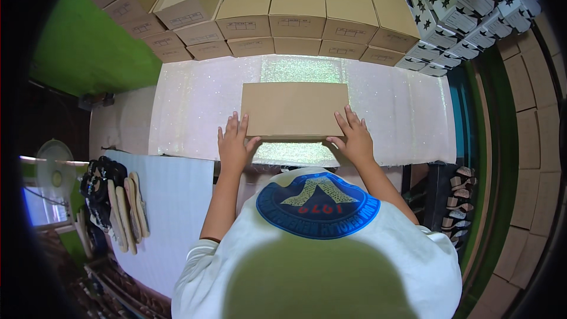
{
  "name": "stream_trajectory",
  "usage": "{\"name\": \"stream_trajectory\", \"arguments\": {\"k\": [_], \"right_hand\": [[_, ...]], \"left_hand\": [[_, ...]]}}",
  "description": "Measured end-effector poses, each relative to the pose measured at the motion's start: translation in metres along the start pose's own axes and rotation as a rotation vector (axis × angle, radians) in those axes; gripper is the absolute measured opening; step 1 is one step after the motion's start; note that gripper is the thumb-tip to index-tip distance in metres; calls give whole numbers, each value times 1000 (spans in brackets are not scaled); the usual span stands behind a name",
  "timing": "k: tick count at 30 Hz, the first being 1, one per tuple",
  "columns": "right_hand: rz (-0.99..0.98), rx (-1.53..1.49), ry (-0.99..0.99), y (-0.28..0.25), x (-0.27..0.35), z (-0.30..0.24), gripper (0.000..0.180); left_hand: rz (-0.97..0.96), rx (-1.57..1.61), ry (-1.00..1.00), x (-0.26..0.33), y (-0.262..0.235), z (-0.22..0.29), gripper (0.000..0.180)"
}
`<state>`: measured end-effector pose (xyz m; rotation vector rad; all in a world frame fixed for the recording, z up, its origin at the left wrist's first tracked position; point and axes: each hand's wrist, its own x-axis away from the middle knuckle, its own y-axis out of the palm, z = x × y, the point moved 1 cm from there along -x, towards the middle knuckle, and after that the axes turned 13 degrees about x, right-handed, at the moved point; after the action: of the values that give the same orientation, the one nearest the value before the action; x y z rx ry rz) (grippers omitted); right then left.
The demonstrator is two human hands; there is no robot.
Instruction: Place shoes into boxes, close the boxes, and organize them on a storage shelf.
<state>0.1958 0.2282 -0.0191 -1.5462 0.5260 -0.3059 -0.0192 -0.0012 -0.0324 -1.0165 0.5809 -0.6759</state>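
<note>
A plain brown cardboard box [293,108] lies flat on a table covered with glittery white sheet [195,106]. My left hand [234,142] grips its near left corner, fingers on top and thumb at the front edge. At the near right corner my right hand [354,136] holds the box the same way. The box's near edge sits close to the table's front.
Stacked brown cardboard boxes [295,9] line the far side of the table. White boxes with black stars [466,12] pile up at the far right. Sandal soles [121,201] stand at the lower left, more sandals [460,192] on a rack at right. A fan [50,171] is at far left.
</note>
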Motion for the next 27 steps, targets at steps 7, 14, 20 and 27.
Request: {"name": "stream_trajectory", "arguments": {"k": [7, 14, 20, 27], "right_hand": [[-66, -456, 213, 13, 9, 6, 71], [-126, -579, 386, -28, -6, 4, 57], [-47, -442, 346, -49, -44, 14, 56], [296, 72, -17, -34, -90, -1, 36]], "left_hand": [[-17, 254, -55, 3, 4, -2, 67], [90, 257, 0, -4, -21, 11, 58], [43, 298, -144, -40, -51, 28, 55], [124, 147, -132, -92, -56, 46, 40]]}}
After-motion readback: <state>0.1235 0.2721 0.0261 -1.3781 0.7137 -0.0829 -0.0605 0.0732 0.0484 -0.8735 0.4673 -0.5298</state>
